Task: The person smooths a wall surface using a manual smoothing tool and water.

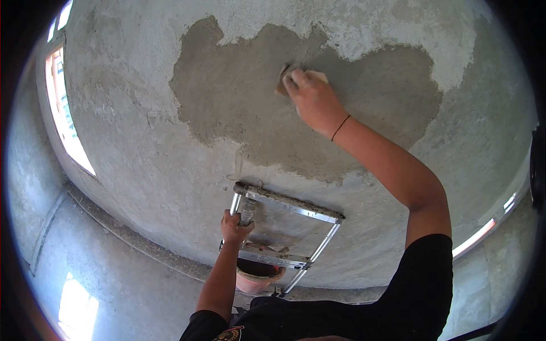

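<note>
My right hand (311, 98) is raised and pressed against a dark patch of wet plaster (239, 96) on the grey surface above me. It grips a small flat float or sponge (282, 79), mostly hidden under the fingers. A thin black band circles that wrist. Lower down, my left hand (235, 225) is closed around the left rail of a metal ladder (290, 207), just under its top rung. An orange bucket (259, 275) sits behind the ladder's lower rung.
The wet patch is ringed by lighter, rough dry plaster (131, 85). A bright window opening (62, 108) is at the left, another light strip (483, 230) at the right. A seam runs where the surfaces meet.
</note>
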Available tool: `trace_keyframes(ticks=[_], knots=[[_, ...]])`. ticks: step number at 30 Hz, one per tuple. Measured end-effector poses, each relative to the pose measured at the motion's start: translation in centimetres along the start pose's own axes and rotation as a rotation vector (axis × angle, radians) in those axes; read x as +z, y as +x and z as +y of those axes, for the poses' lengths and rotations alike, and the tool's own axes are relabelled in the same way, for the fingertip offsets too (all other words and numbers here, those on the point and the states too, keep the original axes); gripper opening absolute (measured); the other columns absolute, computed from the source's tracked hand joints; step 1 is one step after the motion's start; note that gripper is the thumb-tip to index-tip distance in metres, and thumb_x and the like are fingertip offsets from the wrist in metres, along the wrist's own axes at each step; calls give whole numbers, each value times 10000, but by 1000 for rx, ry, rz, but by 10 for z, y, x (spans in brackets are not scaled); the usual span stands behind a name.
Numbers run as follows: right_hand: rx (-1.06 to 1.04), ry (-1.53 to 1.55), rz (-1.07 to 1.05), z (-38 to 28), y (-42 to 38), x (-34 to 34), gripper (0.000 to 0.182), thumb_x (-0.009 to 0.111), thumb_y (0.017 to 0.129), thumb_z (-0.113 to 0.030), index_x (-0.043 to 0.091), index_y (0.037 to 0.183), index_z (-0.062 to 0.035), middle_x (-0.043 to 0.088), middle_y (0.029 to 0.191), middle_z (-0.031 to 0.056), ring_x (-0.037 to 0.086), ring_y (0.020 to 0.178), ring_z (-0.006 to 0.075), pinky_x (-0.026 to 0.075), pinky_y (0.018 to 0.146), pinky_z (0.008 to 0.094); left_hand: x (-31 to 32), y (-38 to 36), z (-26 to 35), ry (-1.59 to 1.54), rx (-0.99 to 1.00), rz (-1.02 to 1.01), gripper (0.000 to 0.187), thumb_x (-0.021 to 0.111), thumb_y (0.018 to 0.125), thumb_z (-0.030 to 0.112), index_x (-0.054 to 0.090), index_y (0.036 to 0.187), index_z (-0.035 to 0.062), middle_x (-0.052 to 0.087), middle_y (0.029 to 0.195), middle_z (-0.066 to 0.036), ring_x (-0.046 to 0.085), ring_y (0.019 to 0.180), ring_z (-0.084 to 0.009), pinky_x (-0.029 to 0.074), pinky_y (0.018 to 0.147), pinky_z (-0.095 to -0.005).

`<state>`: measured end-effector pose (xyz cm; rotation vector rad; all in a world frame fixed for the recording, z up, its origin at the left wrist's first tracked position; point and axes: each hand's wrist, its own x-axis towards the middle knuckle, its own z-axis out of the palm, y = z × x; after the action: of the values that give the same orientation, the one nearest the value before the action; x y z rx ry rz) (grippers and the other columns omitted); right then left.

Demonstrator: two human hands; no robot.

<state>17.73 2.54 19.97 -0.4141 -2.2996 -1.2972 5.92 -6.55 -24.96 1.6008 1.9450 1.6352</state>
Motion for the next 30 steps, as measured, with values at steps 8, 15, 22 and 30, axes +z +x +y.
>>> trace_keyframes(ticks=[8,15,22,30], knots=[[160,80,276,32,18,-57,249,580,824,-25,653,1061,3,578,979,114,620,867,293,537,784,399,2,-1,1,35,35,30,347,835,509,288,659,683,45,555,888,-157,621,758,-372,528,679,-485],[84,27,110,-8,1,14,241,583,836,-43,647,1056,30,585,984,126,622,844,282,530,803,394,3,-1,0,71,38,63,333,834,510,282,644,663,56,556,882,-143,613,756,-358,523,676,-484],[303,770,40,-56,-73,-28,278,642,769,21,645,1047,38,627,1007,123,658,887,248,544,755,376,9,-3,-1,54,90,123,319,837,523,267,626,653,66,558,871,-138,607,736,-354,512,648,-483],[1584,2538,280,-107,-232,-39,328,634,860,-62,595,1175,19,660,1081,112,660,940,215,558,793,332,21,-5,-19,129,143,179,396,864,496,287,625,722,66,554,854,-162,594,721,-383,502,610,-470]])
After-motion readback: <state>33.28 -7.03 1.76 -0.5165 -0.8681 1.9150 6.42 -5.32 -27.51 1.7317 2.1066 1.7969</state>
